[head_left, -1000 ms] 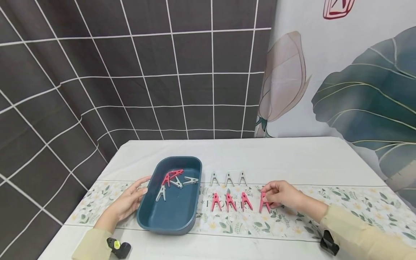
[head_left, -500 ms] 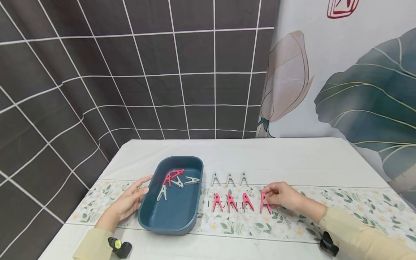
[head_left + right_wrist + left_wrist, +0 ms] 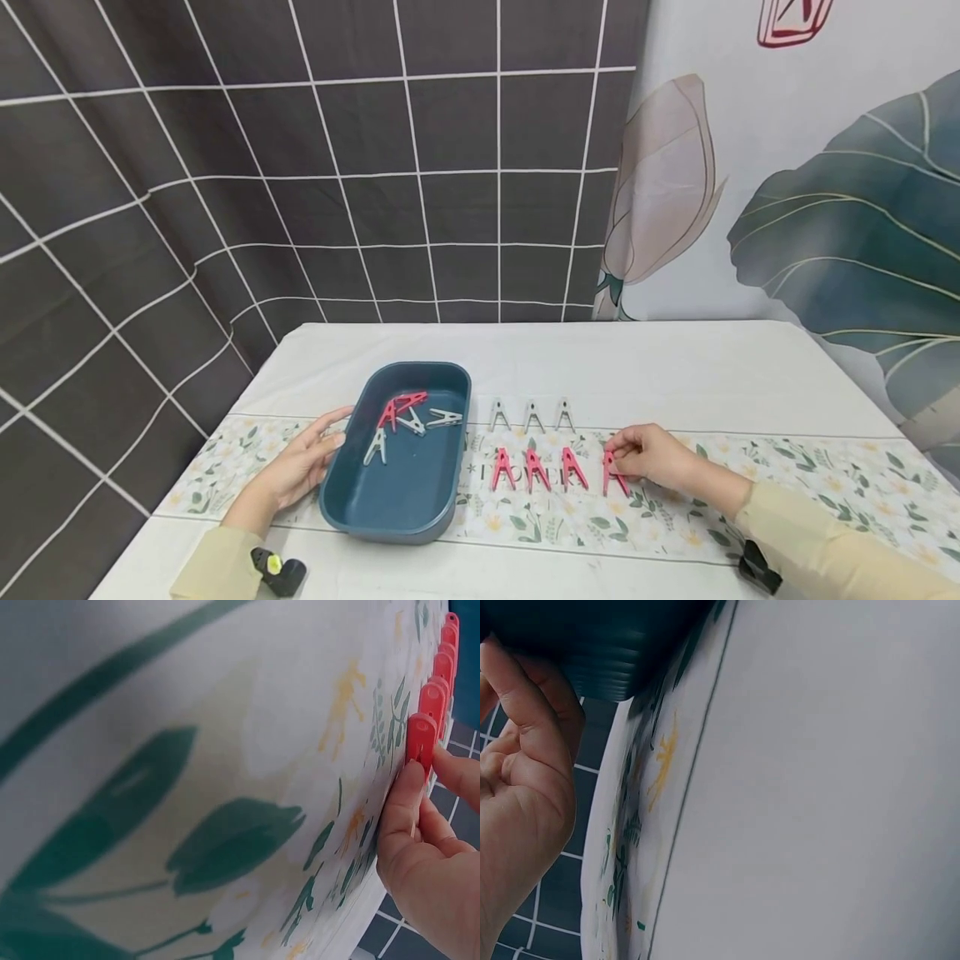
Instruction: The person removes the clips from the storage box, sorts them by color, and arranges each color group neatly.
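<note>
A red plastic clothespin (image 3: pixel 607 477) lies at the right end of a row on the table runner, and my right hand (image 3: pixel 651 454) pinches it between thumb and fingers. To its left are three more red clothespins (image 3: pixel 534 472), spaced apart. Behind them stretches a shorter row of three pale grey clothespins (image 3: pixel 532 415). My left hand (image 3: pixel 294 471) rests against the left side of a dark blue plastic basin (image 3: pixel 390 504), fingers touching its wall near the rim. Inside the basin are red clothespins (image 3: pixel 408 400) and pale grey clothespins (image 3: pixel 377 448), some overlapping.
A floral runner (image 3: pixel 780 475) crosses the white-covered table (image 3: pixel 637 367). Behind it hangs a dark grid-patterned curtain (image 3: pixel 457 208), with a white leaf-printed cloth (image 3: pixel 675 183) at the right. Each wrist bears a small black camera, such as the left camera (image 3: pixel 281 575).
My right hand's fingers have shifted slightly on the red clothespin, so more of it shows. My left hand and the basin stay together; the head view has drifted a little.
</note>
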`<state>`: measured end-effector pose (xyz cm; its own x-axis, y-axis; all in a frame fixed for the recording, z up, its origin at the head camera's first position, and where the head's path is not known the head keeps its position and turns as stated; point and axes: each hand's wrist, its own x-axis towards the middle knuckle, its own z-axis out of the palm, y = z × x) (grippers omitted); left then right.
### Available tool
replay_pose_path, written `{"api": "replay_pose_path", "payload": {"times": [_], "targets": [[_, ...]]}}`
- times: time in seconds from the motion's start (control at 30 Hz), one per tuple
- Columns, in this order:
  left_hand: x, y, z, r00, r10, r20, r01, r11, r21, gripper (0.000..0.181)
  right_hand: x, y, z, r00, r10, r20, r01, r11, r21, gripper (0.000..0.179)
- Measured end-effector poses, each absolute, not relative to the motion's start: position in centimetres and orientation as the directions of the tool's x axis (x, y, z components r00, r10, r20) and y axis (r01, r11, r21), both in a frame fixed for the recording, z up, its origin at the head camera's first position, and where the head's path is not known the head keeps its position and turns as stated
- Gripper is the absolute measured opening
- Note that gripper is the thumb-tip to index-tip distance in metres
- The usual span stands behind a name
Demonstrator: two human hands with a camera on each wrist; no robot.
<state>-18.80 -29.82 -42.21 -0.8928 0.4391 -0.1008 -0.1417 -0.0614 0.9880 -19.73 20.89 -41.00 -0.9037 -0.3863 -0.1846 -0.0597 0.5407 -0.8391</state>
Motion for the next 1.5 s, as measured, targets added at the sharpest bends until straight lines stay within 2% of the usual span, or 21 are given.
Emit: {"api": "replay_pose_path", "payload": {"times": [0.37,0.77,1.17,1.5], "targets": [[-18.7,-29.8,-42.4,-0.897,0.425,-0.119,-0.151,-0.043,0.988,0.049,-19.8,20.8,-40.4,-0.913,-0.362,-0.189,-0.056,0.57,-0.82,0.027],[-18.8,-29.7,-42.2,-0.897,0.427,-0.116,-0.157,-0.061,0.986,0.049,-20.9,20.3,-37.6,-0.918,-0.397,-0.005,-0.258,0.607,-0.752,0.024],[-18.8,-29.8,-42.1,-0.9,0.418,-0.123,-0.161,-0.057,0.985,0.05,-22.5,16.4,-35.4,-0.878,-0.468,0.094,-0.389,0.587,-0.71,0.022],[-18.9,-29.6,-42.2,-0.909,0.389,-0.15,-0.167,-0.008,0.986,0.055,-23.8,12.3,-34.6,-0.846,-0.514,0.142,-0.441,0.526,-0.727,0.021]]}}
